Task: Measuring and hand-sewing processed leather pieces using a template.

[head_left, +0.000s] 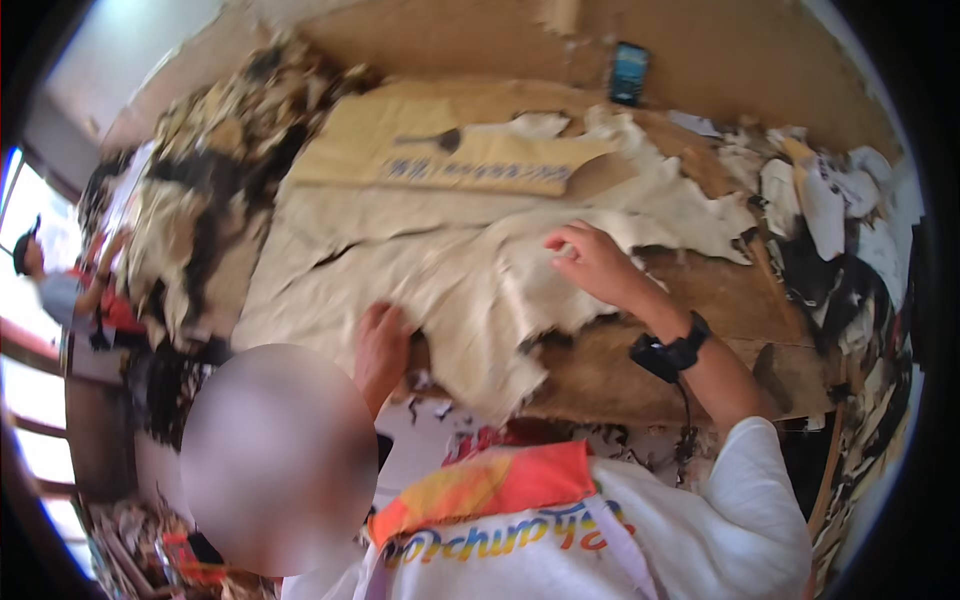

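A large pale hide (450, 270) with ragged edges and wrinkles lies spread over a brown work board (690, 315). My left hand (382, 345) rests on the hide's near edge, its fingers pointing away from me and seemingly laid on the surface. My right hand (590, 262) is over the right part of the hide, fingers bent and thumb a little apart from them; nothing shows between them. On its wrist sits a black strapped device (668, 350). Behind the hide lies a yellowish printed sheet (400, 170), with a dark flat tool (435, 140) on top.
Heaps of hide scraps rise at the left (240, 110) and right (820, 195). A phone (628, 72) leans upright against the back wall. Another person (70, 285) is at the far left, by bright windows. Small scraps hang along the board's near edge.
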`<action>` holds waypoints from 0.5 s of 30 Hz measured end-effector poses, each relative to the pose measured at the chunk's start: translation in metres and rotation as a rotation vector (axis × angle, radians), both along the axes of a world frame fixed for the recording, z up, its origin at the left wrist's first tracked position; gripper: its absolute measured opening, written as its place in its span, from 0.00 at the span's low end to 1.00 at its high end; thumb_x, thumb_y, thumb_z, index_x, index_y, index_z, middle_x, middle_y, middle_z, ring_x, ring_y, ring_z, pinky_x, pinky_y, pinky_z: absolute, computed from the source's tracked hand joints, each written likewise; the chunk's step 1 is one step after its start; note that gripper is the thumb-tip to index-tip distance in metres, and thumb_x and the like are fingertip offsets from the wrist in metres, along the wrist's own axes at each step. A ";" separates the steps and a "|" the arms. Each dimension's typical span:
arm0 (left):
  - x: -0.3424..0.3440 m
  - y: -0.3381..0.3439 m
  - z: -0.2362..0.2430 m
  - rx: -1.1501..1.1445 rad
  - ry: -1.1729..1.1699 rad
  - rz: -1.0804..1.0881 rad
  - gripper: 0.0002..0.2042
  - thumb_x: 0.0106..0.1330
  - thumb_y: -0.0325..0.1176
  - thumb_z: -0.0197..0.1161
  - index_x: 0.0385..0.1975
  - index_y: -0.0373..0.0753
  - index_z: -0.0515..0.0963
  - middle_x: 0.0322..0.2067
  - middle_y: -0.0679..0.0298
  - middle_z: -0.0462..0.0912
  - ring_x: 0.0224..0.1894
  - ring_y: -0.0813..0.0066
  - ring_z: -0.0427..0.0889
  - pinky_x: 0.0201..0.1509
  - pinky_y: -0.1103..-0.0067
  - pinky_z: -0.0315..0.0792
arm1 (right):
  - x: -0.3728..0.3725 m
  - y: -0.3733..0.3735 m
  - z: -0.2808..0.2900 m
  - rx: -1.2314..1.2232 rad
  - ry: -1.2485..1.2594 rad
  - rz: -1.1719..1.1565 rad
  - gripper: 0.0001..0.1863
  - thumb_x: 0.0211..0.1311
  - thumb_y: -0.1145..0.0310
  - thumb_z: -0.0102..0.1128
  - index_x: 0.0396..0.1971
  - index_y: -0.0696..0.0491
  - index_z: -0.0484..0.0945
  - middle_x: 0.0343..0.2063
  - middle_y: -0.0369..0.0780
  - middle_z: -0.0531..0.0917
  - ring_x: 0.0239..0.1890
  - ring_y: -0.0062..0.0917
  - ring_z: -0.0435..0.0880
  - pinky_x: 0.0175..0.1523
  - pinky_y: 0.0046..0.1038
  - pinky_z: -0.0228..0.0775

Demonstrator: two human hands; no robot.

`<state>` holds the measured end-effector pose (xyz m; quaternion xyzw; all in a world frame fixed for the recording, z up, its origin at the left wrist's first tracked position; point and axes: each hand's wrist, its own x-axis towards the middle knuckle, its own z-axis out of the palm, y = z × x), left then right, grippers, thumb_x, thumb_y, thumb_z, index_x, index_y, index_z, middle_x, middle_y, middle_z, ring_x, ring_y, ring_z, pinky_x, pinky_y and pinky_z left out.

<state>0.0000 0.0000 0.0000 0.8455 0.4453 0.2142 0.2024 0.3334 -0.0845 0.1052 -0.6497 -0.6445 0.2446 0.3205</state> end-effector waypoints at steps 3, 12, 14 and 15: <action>-0.039 -0.009 0.052 -0.022 0.008 -0.162 0.21 0.57 0.33 0.61 0.50 0.35 0.70 0.52 0.48 0.67 0.54 0.51 0.68 0.60 0.63 0.61 | -0.062 -0.026 -0.020 -0.028 0.027 -0.018 0.12 0.51 0.70 0.58 0.36 0.57 0.75 0.37 0.43 0.76 0.33 0.33 0.79 0.40 0.31 0.70; -0.125 0.037 0.014 0.140 0.368 0.068 0.28 0.62 0.49 0.52 0.60 0.44 0.62 0.64 0.56 0.56 0.67 0.51 0.49 0.63 0.46 0.41 | -0.117 -0.023 -0.064 0.165 -0.559 -0.017 0.26 0.50 0.59 0.61 0.51 0.51 0.71 0.48 0.46 0.69 0.51 0.40 0.68 0.56 0.39 0.58; -0.127 0.037 0.003 0.171 0.340 0.083 0.28 0.63 0.50 0.50 0.61 0.45 0.61 0.64 0.56 0.56 0.67 0.52 0.49 0.64 0.47 0.40 | -0.112 -0.030 -0.075 0.083 -0.613 -0.052 0.29 0.50 0.56 0.61 0.53 0.51 0.69 0.52 0.46 0.67 0.53 0.40 0.66 0.56 0.39 0.58; -0.124 0.035 0.002 0.199 0.310 0.076 0.28 0.63 0.51 0.49 0.61 0.46 0.60 0.64 0.57 0.55 0.67 0.53 0.48 0.64 0.47 0.39 | -0.111 -0.031 -0.075 0.085 -0.608 -0.042 0.29 0.50 0.56 0.61 0.53 0.51 0.69 0.52 0.46 0.67 0.53 0.40 0.66 0.56 0.39 0.58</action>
